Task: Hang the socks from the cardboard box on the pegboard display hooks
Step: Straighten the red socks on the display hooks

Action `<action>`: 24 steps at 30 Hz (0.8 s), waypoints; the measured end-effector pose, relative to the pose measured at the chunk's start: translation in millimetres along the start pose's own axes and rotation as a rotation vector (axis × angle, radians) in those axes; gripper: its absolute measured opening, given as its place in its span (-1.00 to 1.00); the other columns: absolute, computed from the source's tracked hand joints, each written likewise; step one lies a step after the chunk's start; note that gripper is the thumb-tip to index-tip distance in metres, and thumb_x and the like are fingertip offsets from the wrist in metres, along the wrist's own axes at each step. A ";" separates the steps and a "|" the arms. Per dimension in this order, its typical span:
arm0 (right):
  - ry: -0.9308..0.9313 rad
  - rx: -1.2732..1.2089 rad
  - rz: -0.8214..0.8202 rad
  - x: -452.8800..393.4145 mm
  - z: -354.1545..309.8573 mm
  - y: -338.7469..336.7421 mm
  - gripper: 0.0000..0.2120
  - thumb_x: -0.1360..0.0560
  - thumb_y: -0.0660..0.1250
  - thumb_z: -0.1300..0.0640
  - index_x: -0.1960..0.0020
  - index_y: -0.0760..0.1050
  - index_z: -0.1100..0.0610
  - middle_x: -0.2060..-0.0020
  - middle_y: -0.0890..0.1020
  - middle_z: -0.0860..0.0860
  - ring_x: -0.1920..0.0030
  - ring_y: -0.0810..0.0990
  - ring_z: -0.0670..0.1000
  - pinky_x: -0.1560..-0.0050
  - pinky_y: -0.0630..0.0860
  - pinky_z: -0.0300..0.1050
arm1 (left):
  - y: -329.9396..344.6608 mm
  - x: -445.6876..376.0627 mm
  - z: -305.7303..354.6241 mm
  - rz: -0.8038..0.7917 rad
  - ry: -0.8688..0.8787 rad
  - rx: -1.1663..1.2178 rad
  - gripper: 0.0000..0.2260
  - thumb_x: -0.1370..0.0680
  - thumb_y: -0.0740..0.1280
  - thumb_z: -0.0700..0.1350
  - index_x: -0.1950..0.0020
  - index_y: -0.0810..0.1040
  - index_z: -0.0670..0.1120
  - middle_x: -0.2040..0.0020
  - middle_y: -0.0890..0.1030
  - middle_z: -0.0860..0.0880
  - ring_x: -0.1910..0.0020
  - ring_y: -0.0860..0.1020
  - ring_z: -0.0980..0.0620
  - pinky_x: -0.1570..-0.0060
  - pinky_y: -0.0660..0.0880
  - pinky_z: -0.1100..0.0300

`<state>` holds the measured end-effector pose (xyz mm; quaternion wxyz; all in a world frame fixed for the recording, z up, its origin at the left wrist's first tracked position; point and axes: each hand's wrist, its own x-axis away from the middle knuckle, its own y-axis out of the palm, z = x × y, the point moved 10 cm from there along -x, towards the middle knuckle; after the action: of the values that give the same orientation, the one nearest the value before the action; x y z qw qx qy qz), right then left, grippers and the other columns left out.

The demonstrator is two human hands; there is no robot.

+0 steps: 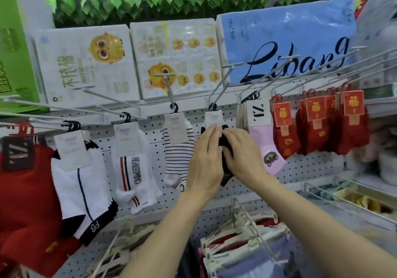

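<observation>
**Both hands at a dark sock pair on its hook**

A dark sock pair (227, 148) hangs from a black hanger (212, 106) on a white pegboard hook (221, 86), near the middle of the pegboard (300, 168). The sock lies between the two hands and is mostly hidden by them. The left hand (206, 159) lies flat against the sock's left side, its straight fingers reaching up onto the white card label (213, 117). The right hand (242, 157) comes in from the right with its fingers curled over the dark fabric, gripping it just below the label. The hands almost meet over the sock.

What shows of the sock is black or very dark, with a white card label at the top and a darker brown patch at its lower tip under the left wrist.

Just to the left hangs a striped sock pair (178, 155), white with thin dark bands. Just to the right hangs a pink sock pair (266, 148) with a small round animal patch. Red sock pairs (311, 131) with red-and-gold labels hang further right.
</observation>
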<state>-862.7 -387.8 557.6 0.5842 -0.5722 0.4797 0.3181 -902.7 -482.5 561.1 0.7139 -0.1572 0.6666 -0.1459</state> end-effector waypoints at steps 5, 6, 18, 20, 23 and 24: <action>-0.213 0.203 0.179 17.0 19.6 -31.8 -0.61 -0.53 0.30 0.22 -0.35 0.49 0.28 -0.31 0.54 0.18 -0.36 0.44 0.23 -0.28 0.44 0.17 | 57.8 -29.5 -72.2 -0.051 -0.557 0.136 -0.50 -0.68 0.09 -0.08 -0.59 0.04 -0.14 -0.60 0.06 -0.15 -0.58 0.04 -0.13 -0.56 0.01 0.00; -0.209 0.206 0.212 17.7 26.5 -40.0 -0.60 -0.54 0.30 0.20 -0.36 0.47 0.27 -0.34 0.52 0.19 -0.39 0.42 0.22 -0.30 0.42 0.16 | 63.5 -32.9 -84.9 -0.045 -0.637 0.159 -0.49 -0.68 0.11 -0.06 -0.58 0.05 -0.15 -0.59 0.08 -0.16 -0.56 0.07 -0.15 -0.54 0.05 -0.06; 0.109 -0.185 0.182 0.3 101.7 -63.7 -0.31 -0.55 0.24 -0.18 -0.53 0.20 0.18 -0.49 0.28 0.11 -0.48 0.23 0.09 -0.48 0.18 0.05 | 94.6 -39.8 -117.4 0.009 -0.853 0.777 -0.62 -0.50 0.48 -0.12 -0.26 0.44 0.03 -0.20 0.62 -0.07 -0.12 0.62 -0.02 -0.17 0.57 0.02; 0.180 -0.303 0.119 -6.0 110.2 -55.9 -0.28 -0.54 0.31 -0.18 -0.54 0.17 0.15 -0.49 0.27 0.07 -0.49 0.20 0.04 -0.51 0.15 0.03 | 86.3 -38.8 -110.7 0.043 -0.826 0.801 -0.62 -0.51 0.47 -0.16 -0.28 0.45 -0.02 -0.18 0.63 -0.06 -0.09 0.64 -0.01 -0.03 0.60 0.11; 0.275 -0.463 0.039 -14.1 123.1 -42.1 -0.18 -0.45 0.34 -0.30 -0.54 0.17 0.08 -0.47 0.29 0.01 -0.47 0.25 0.01 -0.49 0.23 0.13 | 68.3 -34.6 -97.2 0.074 -0.793 0.808 -0.61 -0.51 0.47 -0.14 -0.29 0.46 0.00 -0.13 0.65 -0.02 -0.03 0.66 0.03 0.10 0.60 0.18; 0.315 -0.505 0.019 -16.0 127.4 -38.2 -0.12 -0.41 0.32 -0.37 -0.55 0.16 0.07 -0.47 0.30 -0.01 -0.46 0.27 -0.01 -0.47 0.26 0.13 | 63.3 -32.5 -92.0 0.074 -0.781 0.811 -0.62 -0.51 0.48 -0.14 -0.27 0.47 0.01 -0.12 0.66 -0.01 -0.02 0.67 0.05 0.12 0.60 0.19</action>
<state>-807.9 -266.3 571.7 0.3389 -0.7372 0.4754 0.3401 -996.8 -414.2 558.3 0.9155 0.1107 0.2485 -0.2962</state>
